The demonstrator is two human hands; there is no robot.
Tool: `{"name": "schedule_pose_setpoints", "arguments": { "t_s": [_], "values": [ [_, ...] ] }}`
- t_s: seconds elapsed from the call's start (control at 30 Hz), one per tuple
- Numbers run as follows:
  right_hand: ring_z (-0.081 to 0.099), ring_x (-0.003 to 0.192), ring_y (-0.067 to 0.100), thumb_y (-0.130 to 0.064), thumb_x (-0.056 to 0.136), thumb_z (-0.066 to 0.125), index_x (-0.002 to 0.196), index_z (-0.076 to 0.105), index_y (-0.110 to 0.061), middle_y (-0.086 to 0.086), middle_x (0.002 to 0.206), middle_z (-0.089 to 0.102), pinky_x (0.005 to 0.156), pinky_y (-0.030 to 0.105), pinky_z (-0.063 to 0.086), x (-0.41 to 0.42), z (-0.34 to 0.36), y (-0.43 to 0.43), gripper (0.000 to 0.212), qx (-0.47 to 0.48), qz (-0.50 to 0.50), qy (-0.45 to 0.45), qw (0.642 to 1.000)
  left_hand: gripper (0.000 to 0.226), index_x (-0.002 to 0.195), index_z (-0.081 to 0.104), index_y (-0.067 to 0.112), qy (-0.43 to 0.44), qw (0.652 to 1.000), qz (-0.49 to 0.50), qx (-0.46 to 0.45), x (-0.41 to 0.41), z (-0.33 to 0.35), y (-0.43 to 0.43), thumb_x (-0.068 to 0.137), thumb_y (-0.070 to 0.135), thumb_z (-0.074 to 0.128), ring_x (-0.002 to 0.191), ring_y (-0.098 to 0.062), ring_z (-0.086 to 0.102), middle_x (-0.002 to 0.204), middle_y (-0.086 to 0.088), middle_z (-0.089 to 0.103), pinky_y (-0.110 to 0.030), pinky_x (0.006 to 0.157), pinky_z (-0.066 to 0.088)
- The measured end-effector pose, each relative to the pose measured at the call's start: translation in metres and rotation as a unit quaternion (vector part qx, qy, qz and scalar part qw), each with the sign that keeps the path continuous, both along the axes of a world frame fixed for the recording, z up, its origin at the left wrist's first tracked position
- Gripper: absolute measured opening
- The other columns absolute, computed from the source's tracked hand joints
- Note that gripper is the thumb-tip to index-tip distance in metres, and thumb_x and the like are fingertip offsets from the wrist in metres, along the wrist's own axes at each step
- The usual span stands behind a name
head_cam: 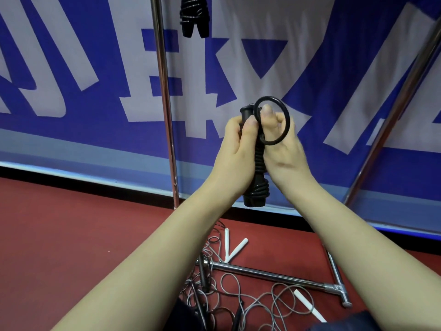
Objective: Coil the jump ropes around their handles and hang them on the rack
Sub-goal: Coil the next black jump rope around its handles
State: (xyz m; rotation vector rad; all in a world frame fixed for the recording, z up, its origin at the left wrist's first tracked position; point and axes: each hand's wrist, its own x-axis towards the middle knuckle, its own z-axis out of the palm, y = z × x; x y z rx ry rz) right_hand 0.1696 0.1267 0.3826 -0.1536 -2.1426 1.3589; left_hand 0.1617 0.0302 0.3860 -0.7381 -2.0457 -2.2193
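A black jump rope (256, 187) with its cord wound round the two handles is held upright in front of me. My left hand (235, 149) grips the upper part of the handles. My right hand (279, 149) holds the bundle from the right, and a loose loop of the black cord (285, 115) circles its fingers near the top. Another coiled black jump rope (194, 15) hangs from the rack at the top of the view. The rack's metal upright (164, 91) stands just left of my hands.
A tangle of thin grey ropes (238, 295) with white handles (236, 249) lies on the red floor around the rack's base bar (274, 274). A second slanted rack pole (393, 115) rises at right. A blue and white banner (83, 68) covers the wall behind.
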Motion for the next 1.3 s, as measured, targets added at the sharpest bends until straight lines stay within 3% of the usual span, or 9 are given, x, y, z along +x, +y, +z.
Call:
{"name": "schedule_pose_setpoints", "arguments": {
  "t_s": [0.07,0.17,0.37,0.53,0.7,0.87,0.97,1.17,1.3],
  "values": [
    [0.059,0.085,0.016,-0.065,0.087,0.046,0.104,0.053,-0.027,0.010,0.098,0.061,0.075,0.029,0.050,0.005,0.003,-0.001,0.043,0.014,-0.001,0.127,0.992,0.017,0.102,0.048,0.022,-0.007,1.000,-0.005,0.030,0.002,0.001,0.001,0.104,0.037,0.040,0.064,-0.001,0.057,0.080,0.007,0.057,-0.024,0.060,0.049],
    [0.056,0.083,-0.004,-0.019,0.098,0.057,0.102,0.060,-0.019,0.010,0.104,0.052,0.071,0.009,0.044,0.014,0.013,-0.003,0.004,0.055,0.027,0.241,0.968,0.015,0.100,0.049,0.018,-0.038,0.996,-0.016,0.074,-0.002,0.003,-0.001,0.102,0.032,0.047,0.060,-0.009,0.061,0.079,0.000,0.060,-0.038,0.062,0.055],
    [0.063,0.091,0.013,0.025,0.085,0.045,0.110,0.066,-0.011,0.011,0.114,0.059,0.070,0.025,0.057,0.014,0.017,0.004,0.049,0.020,0.217,0.156,0.963,0.023,0.107,0.051,0.009,-0.130,0.984,0.014,0.122,-0.011,0.005,-0.007,0.098,0.029,0.055,0.052,-0.009,0.059,0.075,-0.002,0.062,-0.027,0.052,0.050],
    [0.060,0.093,0.019,0.015,0.082,0.066,0.122,0.061,-0.007,0.023,0.108,0.061,0.083,0.028,0.056,0.016,0.020,0.010,0.046,-0.051,0.305,0.067,0.949,0.027,0.125,0.055,0.019,-0.119,0.984,0.001,0.133,-0.016,0.005,-0.014,0.099,0.023,0.050,0.067,-0.014,0.062,0.089,-0.004,0.067,-0.027,0.052,0.050],
    [0.059,0.067,0.011,-0.013,0.080,0.068,0.099,0.067,-0.009,0.000,0.077,0.067,0.064,0.021,0.049,0.010,0.029,0.010,0.019,-0.169,0.237,0.132,0.948,0.026,0.102,0.058,0.006,-0.131,0.987,-0.011,0.095,-0.020,0.007,-0.015,0.098,0.025,0.042,0.053,-0.021,0.053,0.069,-0.008,0.062,-0.028,0.051,0.044],
    [0.053,0.066,0.007,-0.024,0.095,0.059,0.087,0.066,-0.017,-0.005,0.082,0.070,0.064,0.021,0.039,0.002,0.028,0.026,0.013,-0.237,0.142,0.134,0.952,0.040,0.081,0.069,0.009,-0.160,0.978,-0.079,0.111,-0.020,0.007,-0.022,0.096,0.035,0.042,0.053,-0.026,0.050,0.072,-0.019,0.061,-0.029,0.052,0.041],
    [0.055,0.063,0.008,-0.018,0.099,0.053,0.087,0.062,-0.012,-0.001,0.084,0.072,0.065,0.021,0.045,0.004,0.031,0.027,0.017,-0.287,0.178,0.146,0.930,0.046,0.073,0.074,0.014,-0.154,0.973,-0.116,0.130,-0.022,0.004,-0.022,0.096,0.034,0.039,0.053,-0.025,0.051,0.084,-0.021,0.062,-0.028,0.049,0.041],
    [0.062,0.069,0.010,-0.003,0.100,0.048,0.093,0.061,-0.007,0.001,0.083,0.072,0.073,0.022,0.051,-0.003,0.030,0.030,0.016,-0.315,0.191,0.147,0.918,0.037,0.105,0.060,0.004,-0.169,0.951,-0.172,0.194,-0.023,0.006,-0.028,0.093,0.028,0.035,0.047,-0.023,0.053,0.098,-0.018,0.068,-0.022,0.044,0.040],
    [0.060,0.066,0.008,0.001,0.100,0.046,0.092,0.062,-0.008,0.001,0.080,0.070,0.072,0.021,0.051,-0.007,0.025,0.033,0.019,-0.349,0.171,0.143,0.910,0.042,0.091,0.075,0.011,-0.145,0.956,-0.211,0.144,-0.024,0.003,-0.031,0.085,0.032,0.039,0.049,-0.026,0.050,0.110,-0.030,0.055,-0.028,0.050,0.038]
  ]
}}
